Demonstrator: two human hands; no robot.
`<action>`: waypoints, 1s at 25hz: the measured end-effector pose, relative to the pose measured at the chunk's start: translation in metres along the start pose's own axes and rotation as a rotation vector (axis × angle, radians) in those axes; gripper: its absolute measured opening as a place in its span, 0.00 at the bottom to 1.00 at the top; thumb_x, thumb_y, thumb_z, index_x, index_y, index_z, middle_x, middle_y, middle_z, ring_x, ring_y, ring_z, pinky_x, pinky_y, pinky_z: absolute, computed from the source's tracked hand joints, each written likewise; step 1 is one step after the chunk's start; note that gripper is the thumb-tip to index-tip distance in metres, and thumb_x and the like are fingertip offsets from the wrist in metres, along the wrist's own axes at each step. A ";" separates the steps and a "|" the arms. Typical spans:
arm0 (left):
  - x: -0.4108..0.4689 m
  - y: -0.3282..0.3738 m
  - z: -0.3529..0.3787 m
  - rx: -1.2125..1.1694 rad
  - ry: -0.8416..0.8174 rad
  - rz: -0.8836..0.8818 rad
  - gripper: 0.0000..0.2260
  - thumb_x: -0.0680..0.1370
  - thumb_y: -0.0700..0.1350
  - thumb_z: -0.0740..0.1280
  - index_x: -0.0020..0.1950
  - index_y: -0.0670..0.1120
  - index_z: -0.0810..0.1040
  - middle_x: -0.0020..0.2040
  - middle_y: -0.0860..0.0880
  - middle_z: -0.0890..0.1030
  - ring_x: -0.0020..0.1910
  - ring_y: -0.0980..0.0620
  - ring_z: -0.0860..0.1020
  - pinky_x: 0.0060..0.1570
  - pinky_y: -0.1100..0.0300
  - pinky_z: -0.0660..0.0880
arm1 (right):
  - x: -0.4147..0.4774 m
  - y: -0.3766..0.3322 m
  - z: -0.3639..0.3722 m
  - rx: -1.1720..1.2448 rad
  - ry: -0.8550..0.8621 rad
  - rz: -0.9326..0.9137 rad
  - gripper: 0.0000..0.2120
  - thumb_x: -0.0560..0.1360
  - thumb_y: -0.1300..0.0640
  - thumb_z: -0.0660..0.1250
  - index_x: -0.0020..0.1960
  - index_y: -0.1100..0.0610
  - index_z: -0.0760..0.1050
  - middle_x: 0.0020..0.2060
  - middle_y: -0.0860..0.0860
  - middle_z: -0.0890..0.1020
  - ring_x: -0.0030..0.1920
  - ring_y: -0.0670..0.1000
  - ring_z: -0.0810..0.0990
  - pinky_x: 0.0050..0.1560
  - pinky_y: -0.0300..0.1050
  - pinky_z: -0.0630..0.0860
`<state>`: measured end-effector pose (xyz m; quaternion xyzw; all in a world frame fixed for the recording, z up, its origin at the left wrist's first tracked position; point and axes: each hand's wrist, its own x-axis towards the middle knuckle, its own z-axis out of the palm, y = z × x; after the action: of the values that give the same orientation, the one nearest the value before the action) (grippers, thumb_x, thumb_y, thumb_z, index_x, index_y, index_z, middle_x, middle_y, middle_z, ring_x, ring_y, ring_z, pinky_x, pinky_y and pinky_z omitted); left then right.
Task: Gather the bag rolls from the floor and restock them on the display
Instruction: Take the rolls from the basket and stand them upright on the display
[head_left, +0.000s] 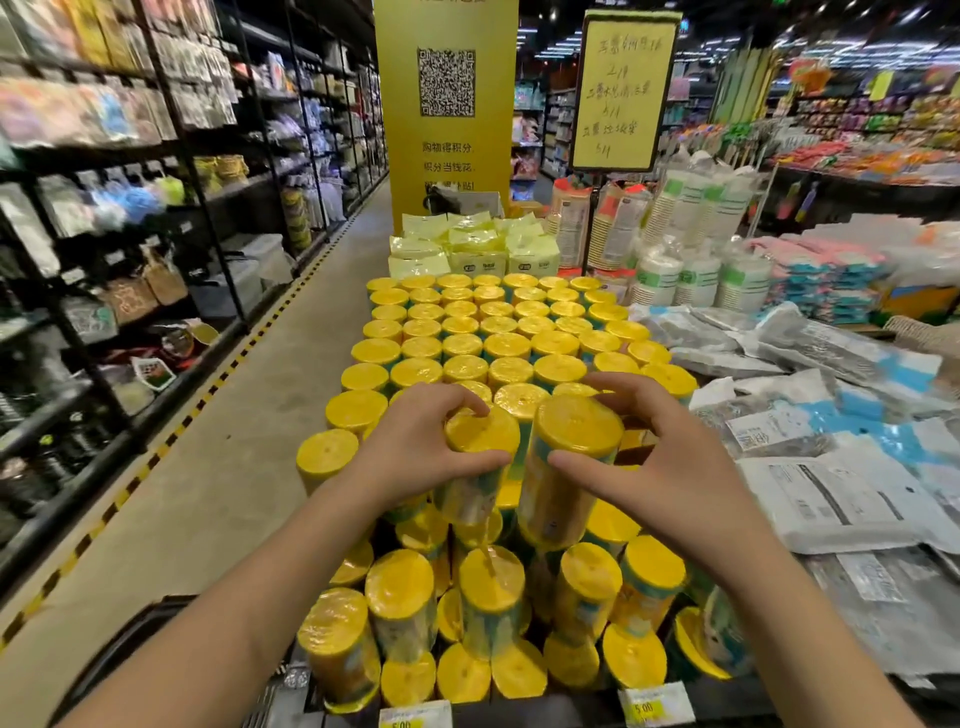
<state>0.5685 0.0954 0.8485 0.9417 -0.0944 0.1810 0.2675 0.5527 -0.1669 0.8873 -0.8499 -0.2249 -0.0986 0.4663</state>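
Head cam: left hand (415, 454) has its fingers curled round one yellow-capped, plastic-wrapped cylindrical bag roll (480, 462), and the right hand (672, 462) grips a second roll (571, 462), both at the near edge of the packed rows of standing rolls (501, 332). I'd lower them straight down, caps level with the neighbours.

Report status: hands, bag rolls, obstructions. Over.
Left hand grips one yellow-topped, plastic-wrapped cylindrical bag roll; right hand grips a second roll. Both over the packed rows of upright yellow rolls. No obstruction visible.
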 end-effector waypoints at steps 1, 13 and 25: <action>0.006 -0.004 0.005 0.044 -0.015 0.005 0.27 0.67 0.70 0.73 0.60 0.57 0.79 0.55 0.62 0.78 0.56 0.59 0.73 0.58 0.54 0.74 | -0.001 0.001 -0.003 -0.012 0.006 -0.013 0.37 0.62 0.34 0.77 0.68 0.33 0.70 0.60 0.35 0.78 0.59 0.36 0.77 0.52 0.43 0.80; 0.013 -0.037 0.040 0.369 0.010 -0.041 0.20 0.76 0.65 0.68 0.61 0.55 0.80 0.65 0.50 0.74 0.69 0.48 0.69 0.79 0.39 0.46 | -0.010 0.023 -0.025 0.029 0.002 0.004 0.36 0.62 0.34 0.77 0.67 0.34 0.71 0.60 0.35 0.78 0.58 0.36 0.77 0.52 0.43 0.80; -0.018 0.017 0.054 0.264 0.156 -0.160 0.20 0.82 0.55 0.63 0.73 0.53 0.70 0.69 0.52 0.71 0.70 0.50 0.67 0.73 0.46 0.62 | 0.027 0.032 0.001 -0.066 -0.065 -0.020 0.34 0.65 0.37 0.78 0.68 0.37 0.71 0.60 0.36 0.77 0.60 0.40 0.76 0.55 0.44 0.79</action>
<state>0.5633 0.0538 0.8068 0.9562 0.0265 0.2425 0.1616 0.5917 -0.1730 0.8725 -0.8653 -0.2449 -0.0827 0.4295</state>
